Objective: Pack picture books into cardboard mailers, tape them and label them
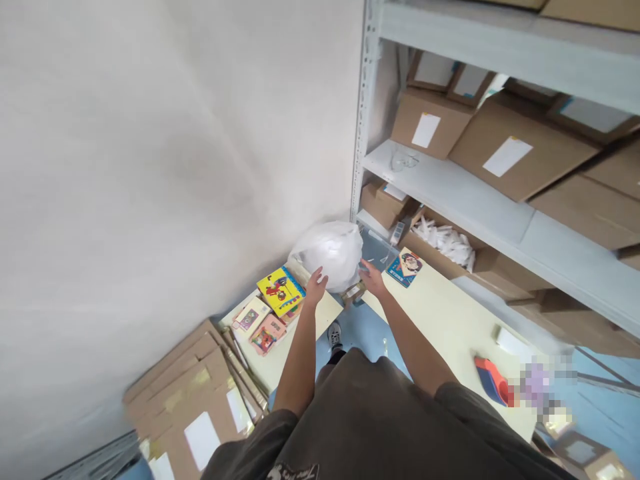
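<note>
A white, puffed-up plastic bag rests in the corner by the wall, between the two tables. My left hand is at its lower left side, fingers apart and pointing at it. On the bag's right side is my right hand, with fingers stretched out; whether either hand touches the plastic I cannot tell. Left of my left hand lies a yellow illustrated book on other books. A blue book with a picture cover lies on the right table near my right hand.
Metal shelving with cardboard boxes rises on the right. An open box holds white rolled pieces. Flattened cardboard leans at lower left. A red-and-blue tape dispenser lies on the right table.
</note>
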The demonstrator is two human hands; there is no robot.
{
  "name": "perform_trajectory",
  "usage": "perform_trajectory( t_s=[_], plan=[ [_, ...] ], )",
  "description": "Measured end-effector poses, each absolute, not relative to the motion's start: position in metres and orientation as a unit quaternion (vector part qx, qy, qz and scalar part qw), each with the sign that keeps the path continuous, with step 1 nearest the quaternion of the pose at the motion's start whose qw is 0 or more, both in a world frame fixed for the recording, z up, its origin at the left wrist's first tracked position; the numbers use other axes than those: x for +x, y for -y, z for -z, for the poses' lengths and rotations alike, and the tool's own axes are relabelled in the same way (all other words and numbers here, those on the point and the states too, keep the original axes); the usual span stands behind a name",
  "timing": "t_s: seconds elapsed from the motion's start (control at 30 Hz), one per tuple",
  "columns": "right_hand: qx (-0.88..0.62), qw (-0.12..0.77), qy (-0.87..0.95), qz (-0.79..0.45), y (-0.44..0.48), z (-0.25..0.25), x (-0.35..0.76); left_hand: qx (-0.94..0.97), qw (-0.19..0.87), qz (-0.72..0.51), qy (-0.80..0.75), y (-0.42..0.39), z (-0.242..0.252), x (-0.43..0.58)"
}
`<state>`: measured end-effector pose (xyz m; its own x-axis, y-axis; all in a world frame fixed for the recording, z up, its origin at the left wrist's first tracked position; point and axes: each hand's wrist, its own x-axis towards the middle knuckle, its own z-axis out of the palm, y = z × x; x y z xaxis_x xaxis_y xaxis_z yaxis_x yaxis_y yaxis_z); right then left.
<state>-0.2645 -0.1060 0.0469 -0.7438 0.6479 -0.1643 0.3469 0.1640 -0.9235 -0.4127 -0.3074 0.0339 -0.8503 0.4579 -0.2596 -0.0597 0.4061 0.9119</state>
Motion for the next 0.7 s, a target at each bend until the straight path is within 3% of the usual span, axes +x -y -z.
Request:
perform_trajectory(
  t_s=[0.4,0.7],
  plan=[
    [-0.344,0.062,0.753,-0.558,0.111,0.041,-0.404,0.115,0.293,-0.425,-0.849,0.27,0.066,-0.524],
    [-0.264,0.115,0.751,-0.594,0.04,0.104,-0.569,0.129,0.266,-0.326,-0.898,0.237,0.136,-0.601]
  ],
)
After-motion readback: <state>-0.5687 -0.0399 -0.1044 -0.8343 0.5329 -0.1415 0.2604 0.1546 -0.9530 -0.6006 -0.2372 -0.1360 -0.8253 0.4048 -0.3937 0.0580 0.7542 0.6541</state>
